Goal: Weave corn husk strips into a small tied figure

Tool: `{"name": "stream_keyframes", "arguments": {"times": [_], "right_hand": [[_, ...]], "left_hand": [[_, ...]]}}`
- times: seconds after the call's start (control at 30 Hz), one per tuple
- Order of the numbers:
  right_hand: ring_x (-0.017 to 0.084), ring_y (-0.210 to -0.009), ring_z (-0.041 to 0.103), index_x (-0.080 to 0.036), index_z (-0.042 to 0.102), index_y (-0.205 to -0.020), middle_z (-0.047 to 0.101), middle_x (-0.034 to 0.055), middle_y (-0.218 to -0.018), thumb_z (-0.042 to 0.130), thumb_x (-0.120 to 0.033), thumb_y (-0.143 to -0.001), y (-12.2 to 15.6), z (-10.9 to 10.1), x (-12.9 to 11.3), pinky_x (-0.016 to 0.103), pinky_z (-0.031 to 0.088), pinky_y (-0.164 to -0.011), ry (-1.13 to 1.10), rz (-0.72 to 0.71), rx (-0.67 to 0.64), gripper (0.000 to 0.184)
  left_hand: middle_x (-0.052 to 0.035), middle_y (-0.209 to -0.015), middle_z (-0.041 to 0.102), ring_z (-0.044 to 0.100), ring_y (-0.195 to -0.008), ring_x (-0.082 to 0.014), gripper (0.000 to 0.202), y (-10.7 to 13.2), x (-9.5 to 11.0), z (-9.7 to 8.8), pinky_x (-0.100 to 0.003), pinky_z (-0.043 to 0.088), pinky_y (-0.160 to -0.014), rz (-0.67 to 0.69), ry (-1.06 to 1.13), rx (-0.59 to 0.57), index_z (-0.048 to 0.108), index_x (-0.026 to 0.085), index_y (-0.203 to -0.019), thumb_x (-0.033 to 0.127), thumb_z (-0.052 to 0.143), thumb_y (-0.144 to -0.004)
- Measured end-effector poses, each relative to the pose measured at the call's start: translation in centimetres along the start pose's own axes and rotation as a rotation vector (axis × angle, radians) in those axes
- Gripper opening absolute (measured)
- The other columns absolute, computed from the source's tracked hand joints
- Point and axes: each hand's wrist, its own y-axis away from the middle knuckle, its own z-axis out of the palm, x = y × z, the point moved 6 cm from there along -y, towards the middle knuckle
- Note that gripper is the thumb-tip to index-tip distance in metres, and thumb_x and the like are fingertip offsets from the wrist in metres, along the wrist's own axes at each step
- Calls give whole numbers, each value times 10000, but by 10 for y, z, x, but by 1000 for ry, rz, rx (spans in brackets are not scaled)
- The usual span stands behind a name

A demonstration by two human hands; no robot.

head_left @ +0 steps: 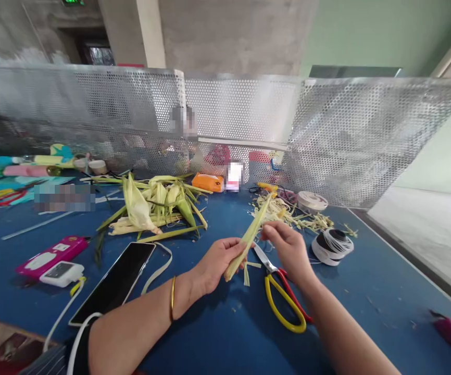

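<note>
A pale green roll of corn husk (252,229) slants upward in my left hand (220,260), whose thumb and fingers are wrapped round its lower part. Thin husk strips hang below that grip. My right hand (284,245) is just right of the roll, fingers curled into a pinch; anything between the fingertips is hidden. Beneath my hands lie scissors (284,302) with one yellow and one red handle, blades toward the roll. A heap of corn husks (155,205) sits to the left, and husk scraps (278,208) are scattered beyond my right hand.
On the blue table (217,333) are a black-screened phone (114,281), a magenta device (53,255) and a white device (62,273) at left. A spool of white cord (332,246) and a roll of tape (312,201) stand right. A perforated metal screen (241,112) closes the back.
</note>
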Motion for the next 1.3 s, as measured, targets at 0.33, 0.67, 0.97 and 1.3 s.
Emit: {"name": "stream_keyframes", "arguments": {"times": [0.33, 0.67, 0.97, 1.3], "right_hand": [[159, -623, 552, -195, 644, -668, 633, 9, -623, 646, -364, -800, 11, 13, -13, 282, 426, -627, -139, -23, 5, 215], [131, -485, 544, -186, 657, -643, 611, 11, -570, 756, -413, -759, 41, 17, -28, 251, 403, -511, -670, 119, -988, 273], [113, -359, 476, -218, 536, -483, 491, -10, -374, 735, -561, -721, 45, 6, -34, 237, 401, -444, -784, 44, -1020, 463], [373, -1103, 539, -175, 660, -948, 632, 187, -1125, 629, -504, -738, -8, -41, 6, 500, 421, -886, 299, 34, 315, 391]], "left_hand": [[17, -618, 541, 458, -535, -79, 356, -2, 0, -9, -200, 337, -486, -25, 3, 136, 637, 151, -758, 488, 740, -704], [24, -617, 542, 484, -531, -89, 254, -9, -2, -27, -211, 362, -486, -23, 141, 287, 617, 160, -719, 389, 726, -711], [19, -594, 579, 523, -546, -102, 295, -17, 1, -64, -221, 381, -523, 83, 164, 571, 585, 163, -704, 398, 755, -649], [-15, -642, 617, 517, -558, -113, 283, -4, 7, -29, -221, 366, -490, 90, -132, 361, 670, 144, -702, 417, 729, -656]]}}
